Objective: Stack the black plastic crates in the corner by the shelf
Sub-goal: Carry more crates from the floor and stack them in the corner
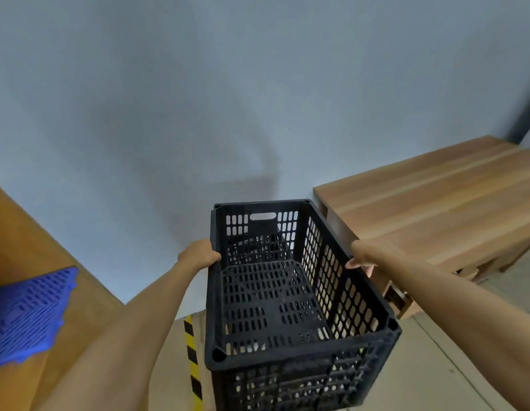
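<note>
Black crate (275, 307): I am gripping its long rims, left hand (200, 255) and right hand (361, 259) clamped, keeping it level for squaring onto the stack.

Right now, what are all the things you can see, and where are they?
crate: one, black, centre, held at both long sides; it seems to sit on another black crate, though that one's count is unclear
wooden bench: one, light brown, right, against the wall
wooden surface: one, brown, left
plastic grid panel: one, blue, on that left surface
floor tape: one strip, yellow and black, below centre
wall: grey, behind everything
hands: left hand and right hand, gripping the crate rim
</note>
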